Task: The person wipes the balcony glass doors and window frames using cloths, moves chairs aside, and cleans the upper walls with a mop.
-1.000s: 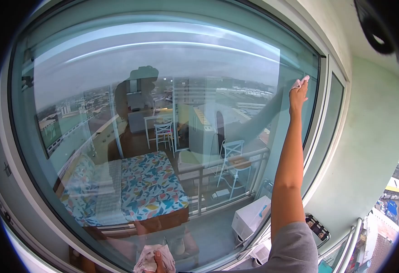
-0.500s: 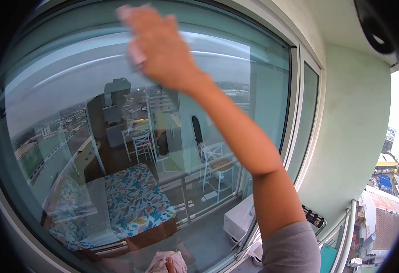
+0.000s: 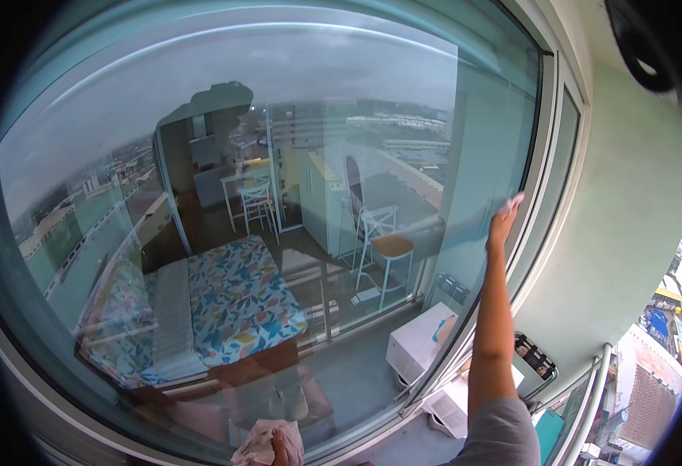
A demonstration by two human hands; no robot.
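Glass, in one broad, dark-edged window pane point(image 3: 492, 116), fills most of the view; it should handle as stiff, slick and brittle, better met with flat, even pressure than a knock, and any firm hold belongs on its rigid white frame point(image 3: 551, 116). Right of that stands a smooth pale green wall point(image 3: 620, 194). Through the pane lies a bed with a white, blue and orange leaf-print cover point(image 3: 236, 303) (sky and rooftops mirrored in the glass make the layers hard to part). At the bottom edge a crumpled pale pink fabric bundle point(image 3: 254, 446) seems gripped by the left hand point(image 3: 280, 447); only what looks like its thumb shows, laid over the folds. The right hand point(image 3: 500, 224) is raised at the pane's right edge, fingers closed on a small pale pink cloth point(image 3: 516, 200) that shows past the fingertips; whether it touches glass or frame I cannot tell. Both fabrics look light, limp and soft, best held by a bunched fold with a flat face outward, since a loose corner would likely slip.
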